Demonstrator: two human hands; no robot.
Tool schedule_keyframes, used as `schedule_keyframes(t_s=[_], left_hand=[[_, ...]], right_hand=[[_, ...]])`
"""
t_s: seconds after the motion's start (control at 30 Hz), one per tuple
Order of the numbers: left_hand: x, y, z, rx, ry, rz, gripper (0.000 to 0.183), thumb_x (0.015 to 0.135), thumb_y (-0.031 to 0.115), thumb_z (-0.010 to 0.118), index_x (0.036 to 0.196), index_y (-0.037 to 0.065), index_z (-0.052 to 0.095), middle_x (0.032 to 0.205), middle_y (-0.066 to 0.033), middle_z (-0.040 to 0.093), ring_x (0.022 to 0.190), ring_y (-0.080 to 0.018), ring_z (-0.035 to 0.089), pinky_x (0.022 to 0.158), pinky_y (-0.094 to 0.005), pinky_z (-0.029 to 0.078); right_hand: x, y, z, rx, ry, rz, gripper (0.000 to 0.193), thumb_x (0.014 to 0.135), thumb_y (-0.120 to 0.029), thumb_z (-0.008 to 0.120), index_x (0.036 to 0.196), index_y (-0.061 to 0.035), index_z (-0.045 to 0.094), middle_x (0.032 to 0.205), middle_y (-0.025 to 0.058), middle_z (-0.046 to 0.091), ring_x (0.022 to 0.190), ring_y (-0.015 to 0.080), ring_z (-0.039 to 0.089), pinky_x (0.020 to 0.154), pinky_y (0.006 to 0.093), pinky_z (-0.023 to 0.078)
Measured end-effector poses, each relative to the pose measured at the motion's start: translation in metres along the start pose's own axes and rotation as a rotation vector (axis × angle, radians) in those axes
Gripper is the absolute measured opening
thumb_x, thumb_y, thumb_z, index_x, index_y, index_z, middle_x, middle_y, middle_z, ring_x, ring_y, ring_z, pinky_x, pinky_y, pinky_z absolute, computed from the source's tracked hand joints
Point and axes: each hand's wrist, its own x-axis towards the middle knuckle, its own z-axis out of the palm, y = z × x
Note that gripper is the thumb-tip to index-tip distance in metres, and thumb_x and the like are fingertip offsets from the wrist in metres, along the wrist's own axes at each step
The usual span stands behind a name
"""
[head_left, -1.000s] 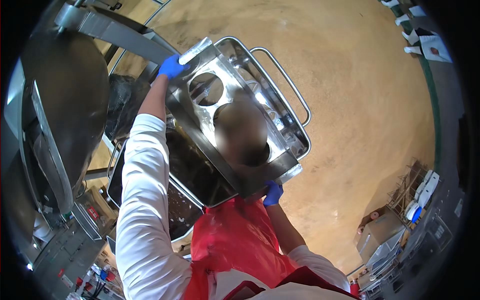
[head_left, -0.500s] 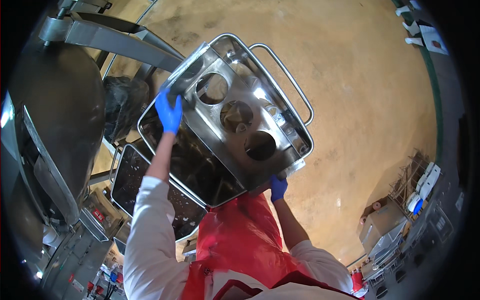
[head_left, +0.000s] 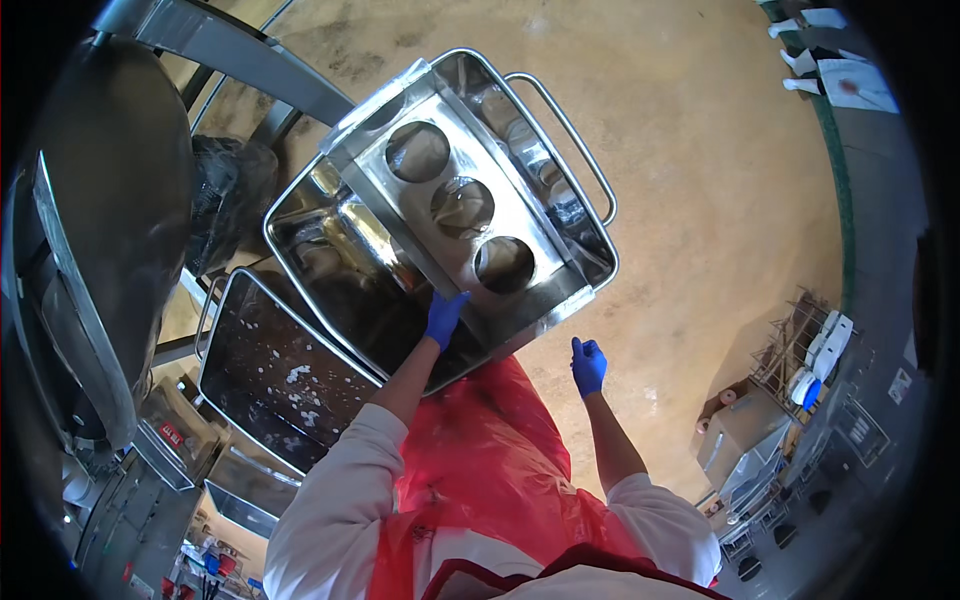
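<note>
A shiny metal panel (head_left: 428, 124) with three round holes and bent side flanges lies slantwise across a deep metal tub (head_left: 300, 262) with a rolled rim. At the panel's near lower flange, my left hand (head_left: 446, 318), blue-gloved, has its fingers and thumb around the edge. My right hand (head_left: 588, 367), also gloved in blue, hovers apart from the panel, right of its near corner. Its fingers are curled in, with nothing visible in them. The red apron (head_left: 480, 450) I wear hangs just below the tub.
A second tub (head_left: 262, 345), dark inside with pale scraps, stands at the left below the first. Beyond it are a large rounded metal vessel (head_left: 130, 200) and a dark plastic bag (head_left: 228, 200). A cardboard box (head_left: 740, 440) stands at the right. Other people's white boots (head_left: 800, 62) show top right.
My left hand has moved from the panel's far-left corner to its near lower flange. My right hand has let go of the near corner and drawn away to the right.
</note>
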Motion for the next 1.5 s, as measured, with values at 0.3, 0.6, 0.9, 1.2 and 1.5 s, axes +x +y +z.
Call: schedule_keyframes(t_s=[0.3,0.6,0.9,1.2,1.5], left_hand=[[0.051,-0.027,0.018,0.629,-0.036,0.293,0.069,0.087,0.034,0.076,0.141,0.002,0.048,0.125,-0.0241,0.067,0.115,-0.0406,0.066,0.096,-0.0460,0.053],[0.016,0.131,-0.134,1.356,0.655,0.916,0.048,0.075,0.020,0.069,0.122,0.010,0.066,0.127,-0.0137,0.066,0.118,-0.0338,0.060,0.103,-0.0472,0.046],[0.044,0.077,-0.181,1.510,0.632,0.546,0.032,0.085,0.023,0.069,0.116,0.017,0.072,0.149,-0.0086,0.054,0.149,-0.0393,0.035,0.122,-0.0634,0.019],[0.072,0.051,-0.197,1.551,0.471,0.773,0.025,0.086,0.013,0.071,0.110,0.021,0.073,0.139,-0.0037,0.062,0.136,-0.0350,0.051,0.118,-0.0629,0.029],[0.080,0.055,-0.202,1.535,0.454,0.779,0.018,0.083,0.011,0.070,0.099,0.019,0.073,0.111,-0.0013,0.072,0.108,-0.0248,0.067,0.105,-0.0500,0.045]], right_hand=[[-0.052,-0.077,0.036,-0.250,-0.107,-0.332,0.033,0.094,-0.040,0.070,0.086,-0.0082,0.066,0.081,0.0146,0.069,0.075,0.0375,0.068,0.068,0.0468,0.053],[0.045,-0.153,0.058,-0.192,-0.019,-0.690,0.018,0.100,-0.023,0.060,0.096,-0.0065,0.066,0.100,0.0177,0.067,0.096,0.0374,0.065,0.083,0.0465,0.053],[0.305,-0.123,0.193,-1.096,-0.516,-0.914,0.028,0.096,-0.021,0.058,0.120,-0.0088,0.068,0.113,0.0172,0.069,0.101,0.0376,0.067,0.088,0.0478,0.056],[0.359,-0.091,0.329,-1.759,-0.776,-1.202,0.043,0.094,-0.029,0.059,0.133,-0.0139,0.069,0.137,0.0085,0.067,0.125,0.0311,0.063,0.103,0.0471,0.048],[0.358,-0.081,0.281,-1.407,-0.766,-1.049,0.041,0.089,-0.035,0.056,0.119,-0.0122,0.074,0.117,0.0166,0.073,0.106,0.0321,0.072,0.098,0.0459,0.054]])
